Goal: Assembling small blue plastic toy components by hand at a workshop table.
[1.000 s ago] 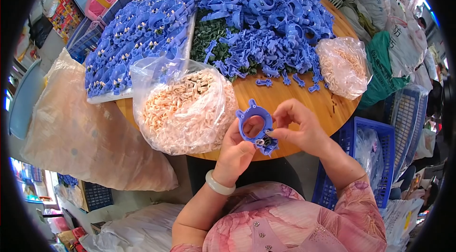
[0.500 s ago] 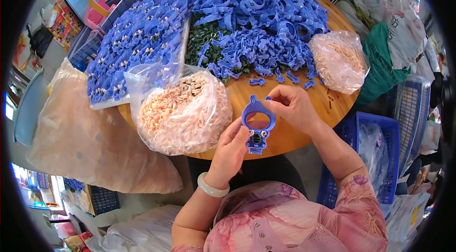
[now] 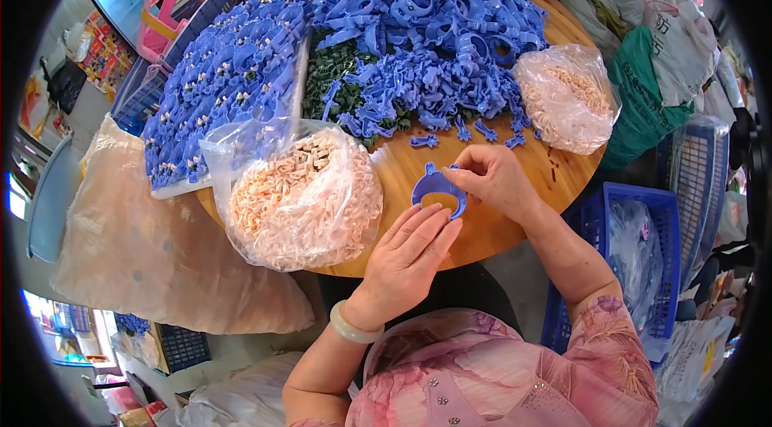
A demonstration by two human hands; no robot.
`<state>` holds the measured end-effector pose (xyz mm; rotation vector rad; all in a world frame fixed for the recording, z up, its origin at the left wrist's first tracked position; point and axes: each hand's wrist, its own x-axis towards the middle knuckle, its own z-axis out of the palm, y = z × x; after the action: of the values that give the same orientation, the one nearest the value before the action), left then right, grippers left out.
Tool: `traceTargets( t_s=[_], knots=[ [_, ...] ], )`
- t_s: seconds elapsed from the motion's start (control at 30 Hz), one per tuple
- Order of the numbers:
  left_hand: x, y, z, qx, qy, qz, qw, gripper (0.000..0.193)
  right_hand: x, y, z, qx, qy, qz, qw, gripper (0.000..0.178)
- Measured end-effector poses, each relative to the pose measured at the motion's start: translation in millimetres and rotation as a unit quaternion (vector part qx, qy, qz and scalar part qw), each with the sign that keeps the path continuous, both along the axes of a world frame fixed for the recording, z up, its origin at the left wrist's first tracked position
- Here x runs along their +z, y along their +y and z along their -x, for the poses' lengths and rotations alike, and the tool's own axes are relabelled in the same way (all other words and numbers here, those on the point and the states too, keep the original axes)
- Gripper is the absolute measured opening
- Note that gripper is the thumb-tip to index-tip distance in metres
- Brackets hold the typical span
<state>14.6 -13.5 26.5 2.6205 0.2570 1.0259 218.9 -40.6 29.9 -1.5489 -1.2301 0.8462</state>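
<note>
Over the near edge of the table I hold a blue plastic ring-shaped part (image 3: 429,182) with two small lugs on top. My right hand (image 3: 498,179) pinches its upper right side between thumb and fingers. My left hand (image 3: 406,258), back upward and fingers together, is closed over the lower end of the part. The block below the ring is hidden under those fingers, and my left thumb is out of sight. To the left sits a clear bag of small cream-coloured pieces (image 3: 310,206).
A large heap of blue ring parts (image 3: 426,1) covers the far table, with small blue pieces (image 3: 450,97) and dark green pieces (image 3: 342,65) before it. A board of blue parts (image 3: 225,81) lies left. Another cream-piece bag (image 3: 567,97) is right; a blue crate (image 3: 667,226) stands beside the table.
My left hand has turned and come over the lower end of the blue part, hiding the block and its fittings. My right hand keeps its pinch. The view has shifted slightly.
</note>
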Motion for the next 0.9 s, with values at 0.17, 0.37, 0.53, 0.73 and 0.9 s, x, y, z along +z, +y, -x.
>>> traceTargets(
  t_s=[0.17,0.37,0.53,0.73,0.9],
  knots=[
    [-3,-2,-3,0.005,-0.064,0.11,0.992,0.041,-6,2,-4,0.016,0.041,0.02,0.999,0.023],
    [-1,-2,1,0.092,-0.13,0.356,0.921,0.033,-2,-6,-9,0.06,0.053,0.067,0.995,0.026],
    [-22,-3,-11,-0.005,-0.25,0.678,0.691,0.033,-4,-12,-7,0.072,0.052,0.057,0.994,0.031],
    [-20,1,-13,0.011,-0.254,0.699,0.669,0.032,-1,-18,4,0.079,-0.066,-0.004,0.995,0.028],
    [-20,0,-12,0.0,-0.264,0.701,0.662,0.033,-3,-17,6,0.089,-0.075,0.006,0.993,0.025]
  ],
)
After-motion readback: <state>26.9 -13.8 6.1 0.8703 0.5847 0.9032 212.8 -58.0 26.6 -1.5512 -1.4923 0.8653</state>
